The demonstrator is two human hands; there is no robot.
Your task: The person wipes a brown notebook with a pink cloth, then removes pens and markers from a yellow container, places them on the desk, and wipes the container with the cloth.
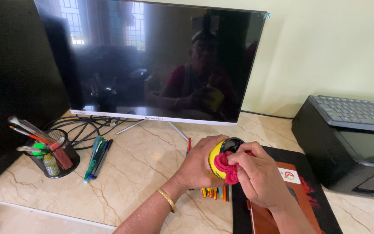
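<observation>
A: What did each grip have?

B: The left hand (198,167) was wrapped round a yellow cup (218,160), holding it from its left side, just above the tabletop (139,173). The right hand (258,177) had its fingers pinched shut on a red cloth (227,167) and pressed it against the cup's near rim.

A: Which way did the cup lie?

B: Tipped over, its long axis roughly level, the dark mouth turned up and to the right, toward the right hand. The cloth sat at the rim, between the two hands, touching both cup and right fingers. The right hand was the one at the opening; the left only steadied the body.

A: Anything in the cup?

B: The inside looked dark; I could not tell.

A: And around it?

B: Coloured pens (215,193) lay on the tabletop right under the hands. A brown folder (278,216) on a black mat (321,212) lay below the right hand. Well to the left stood a mesh holder (59,160) with brushes and pens standing in it, with more loose pens (97,158) beside it. Behind stood a monitor (152,60); a printer (347,143) sat at the right.
</observation>
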